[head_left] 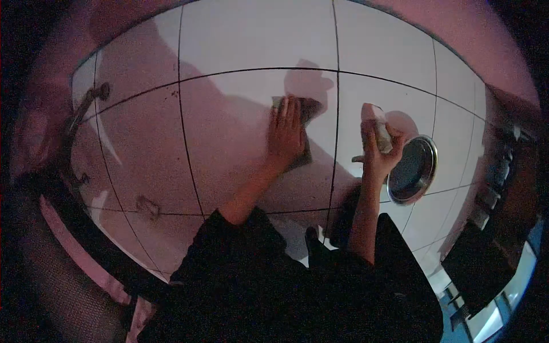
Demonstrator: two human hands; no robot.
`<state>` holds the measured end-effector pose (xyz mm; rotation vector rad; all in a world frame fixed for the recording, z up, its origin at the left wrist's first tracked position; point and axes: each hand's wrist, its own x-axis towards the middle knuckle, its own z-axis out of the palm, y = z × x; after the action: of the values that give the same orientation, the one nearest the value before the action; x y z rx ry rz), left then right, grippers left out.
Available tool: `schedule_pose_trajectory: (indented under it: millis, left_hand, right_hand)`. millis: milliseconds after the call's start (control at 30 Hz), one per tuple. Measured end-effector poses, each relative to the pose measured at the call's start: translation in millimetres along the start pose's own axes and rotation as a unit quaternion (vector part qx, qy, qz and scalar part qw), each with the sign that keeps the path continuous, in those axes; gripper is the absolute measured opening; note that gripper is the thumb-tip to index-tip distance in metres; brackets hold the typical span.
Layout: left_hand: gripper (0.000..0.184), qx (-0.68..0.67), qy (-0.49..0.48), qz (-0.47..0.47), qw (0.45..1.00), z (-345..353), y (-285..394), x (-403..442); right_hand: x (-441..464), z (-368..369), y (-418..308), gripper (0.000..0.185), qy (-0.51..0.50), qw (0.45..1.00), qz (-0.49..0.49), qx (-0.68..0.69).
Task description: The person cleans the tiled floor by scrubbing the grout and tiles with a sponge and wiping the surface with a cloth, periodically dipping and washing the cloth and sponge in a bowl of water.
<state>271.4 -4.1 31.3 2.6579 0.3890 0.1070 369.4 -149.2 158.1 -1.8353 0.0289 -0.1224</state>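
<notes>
My left hand (287, 131) lies flat on the white tiled surface (257, 46), with its fingers stretched out and close together. Under it is a thin dark cloth or pad (302, 164), greenish at one corner; the hand covers most of it. Further right, my right hand (384, 151) is closed around a pale, roughly cylindrical thing (374, 114), held upright and a little tilted. Its kind cannot be made out in the dim light. Just beside that hand stands a round metal bowl (413, 170) with a shiny rim and a dark inside.
At the far left, a dark curved fixture (86, 108) runs along the tiles' edge. Dark furniture or boxes (479, 266) stand at the lower right, with several small items (502, 163) above them. A woven-looking panel (63, 274) is at the lower left.
</notes>
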Motion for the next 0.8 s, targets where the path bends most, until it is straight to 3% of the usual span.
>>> schedule_pose_trajectory:
  millis: [100,200,233,267,333,367,400,433,467,533,567,633,733,800]
  left_hand:
    - [0.066,0.036,-0.020,0.044,0.998,6,-6,17]
    - [0.067,0.077,-0.010,0.063,0.995,-6,-34,57]
    - [0.067,0.086,0.011,0.054,0.995,-12,-49,77]
    - [0.067,0.090,0.020,0.059,0.994,-20,-64,94]
    - [0.066,0.112,0.045,0.100,0.988,-35,-94,118]
    - [0.066,0.117,0.058,0.098,0.987,-42,-106,123]
    - [0.066,0.133,0.033,0.152,0.979,-48,-117,128]
    - [0.066,0.149,0.004,0.205,0.967,-51,-121,132]
    - [0.066,0.156,0.012,0.204,0.966,-47,-120,135]
    - [0.065,0.142,0.036,0.163,0.976,-40,-108,136]
    - [0.065,0.144,0.034,0.171,0.974,-36,-98,140]
    - [0.064,0.154,0.038,0.096,0.983,-26,-59,141]
    - [0.064,0.128,0.046,0.097,0.986,-15,-21,145]
    - [0.062,0.115,0.020,0.124,0.985,-4,-3,138]
  right_hand:
    - [6,-4,-3,0.033,-0.015,1.000,0.023,-0.006]
    - [21,-11,-5,0.036,-0.043,0.997,-0.038,-0.058]
    - [38,-9,-18,0.037,-0.080,0.990,-0.102,-0.057]
    - [62,-7,-28,0.037,-0.076,0.990,-0.110,-0.051]
    - [112,-5,-51,0.037,-0.160,0.979,-0.104,-0.074]
    - [128,-5,-80,0.037,-0.197,0.979,-0.027,-0.046]
    - [143,-8,-110,0.038,-0.234,0.971,0.052,-0.019]
    - [155,-16,-131,0.039,-0.271,0.960,0.049,-0.045]
    - [167,-31,-138,0.039,-0.272,0.961,0.041,-0.039]
    - [185,-75,-142,0.040,-0.389,0.895,-0.182,-0.118]
    - [187,-98,-142,0.038,-0.390,0.900,-0.158,-0.112]
    - [184,-147,-136,0.035,-0.383,0.903,-0.138,-0.139]
    - [178,-197,-83,0.032,-0.351,0.917,-0.134,-0.135]
    - [171,-190,-43,0.031,-0.334,0.930,-0.117,-0.101]
